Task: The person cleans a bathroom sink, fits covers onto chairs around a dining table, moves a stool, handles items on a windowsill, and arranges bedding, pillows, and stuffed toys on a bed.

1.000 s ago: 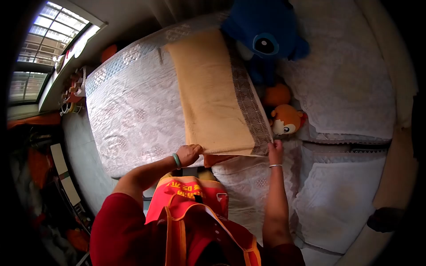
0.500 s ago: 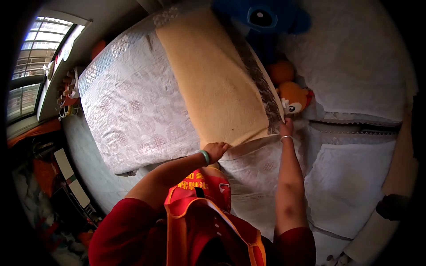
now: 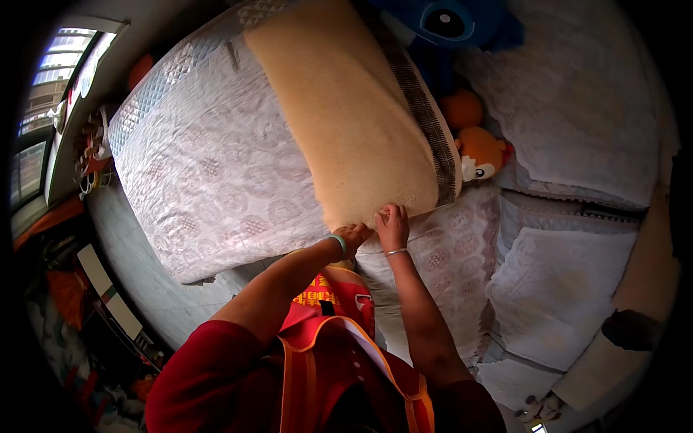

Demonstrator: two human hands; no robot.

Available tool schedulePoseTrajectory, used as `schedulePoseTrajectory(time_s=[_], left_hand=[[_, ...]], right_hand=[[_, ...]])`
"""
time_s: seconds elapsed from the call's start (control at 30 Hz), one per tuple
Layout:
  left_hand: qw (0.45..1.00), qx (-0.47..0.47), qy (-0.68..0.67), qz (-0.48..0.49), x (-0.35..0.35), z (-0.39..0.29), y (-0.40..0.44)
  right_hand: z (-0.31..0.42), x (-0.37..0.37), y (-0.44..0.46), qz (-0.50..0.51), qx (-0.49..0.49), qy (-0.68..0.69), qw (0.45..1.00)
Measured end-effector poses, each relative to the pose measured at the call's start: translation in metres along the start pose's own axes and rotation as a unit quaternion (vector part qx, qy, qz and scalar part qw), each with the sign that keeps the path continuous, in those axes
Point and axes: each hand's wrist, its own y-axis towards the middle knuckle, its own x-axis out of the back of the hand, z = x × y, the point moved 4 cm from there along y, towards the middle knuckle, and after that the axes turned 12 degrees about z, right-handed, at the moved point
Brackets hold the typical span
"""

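A tan blanket (image 3: 354,115) with a dark patterned border (image 3: 422,108) lies in a long strip across the quilted bed cover (image 3: 216,159). My left hand (image 3: 354,237), a green bangle at its wrist, is closed on the blanket's near edge. Right beside it, my right hand (image 3: 393,225), with a silver bangle, has its fingers bent and pinched on the same edge. The cloth is slightly wrinkled around my right fingertips. Past the border sits an orange and white plush toy (image 3: 480,154).
A big blue plush toy (image 3: 451,25) and an orange ball-shaped thing (image 3: 462,108) lie beyond the blanket. White lace-trimmed covers (image 3: 567,289) drape a sofa-like seat at the right. A window (image 3: 40,130) is at the far left, above cluttered items.
My right hand has let go of the blanket's border corner and moved left, next to my left hand. The border corner now lies flatter. The view has shifted slightly.
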Motion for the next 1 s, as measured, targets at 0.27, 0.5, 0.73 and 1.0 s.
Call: schedulePoseTrajectory(time_s=[0.27,0.5,0.73,1.0], left_hand=[[0.993,-0.108,-0.030,-0.040,-0.017,0.021,0.002],[0.967,-0.159,-0.079,-0.181,0.108,0.085,-0.066],[0.834,0.020,0.048,-0.550,0.329,0.161,-0.062],[0.875,0.261,0.073,-0.401,0.460,0.261,-0.016]], right_hand=[[-0.008,-0.013,0.005,-0.012,-0.115,0.071,0.991],[0.000,-0.069,-0.078,0.253,-0.156,0.106,0.949],[-0.064,-0.069,-0.069,0.136,-0.329,0.334,0.873],[-0.104,-0.077,0.021,-0.098,-0.370,0.614,0.690]])
